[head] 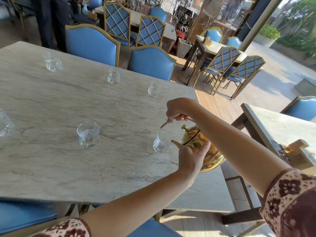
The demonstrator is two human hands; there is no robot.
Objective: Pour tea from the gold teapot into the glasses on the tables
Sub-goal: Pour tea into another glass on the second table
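The gold teapot [209,151] hangs tilted over the right end of the marble table [51,159], its spout pointing left at a small clear glass [159,142]. My right hand [177,110] grips the teapot's thin handle from above. My left hand [193,156] presses against the pot's body near the spout. No stream of tea is visible. A wider tumbler [88,134] stands to the left of the small glass. Other clear glasses [154,88] [113,76] [53,63] line the far side, and one glass [5,124] sits at the left edge.
Blue chairs with gold frames [150,62] stand along the table's far side, and a blue seat [25,214] is at the near side. A second marble table [280,124] with a wooden holder [297,151] stands to the right. More tables and chairs fill the background.
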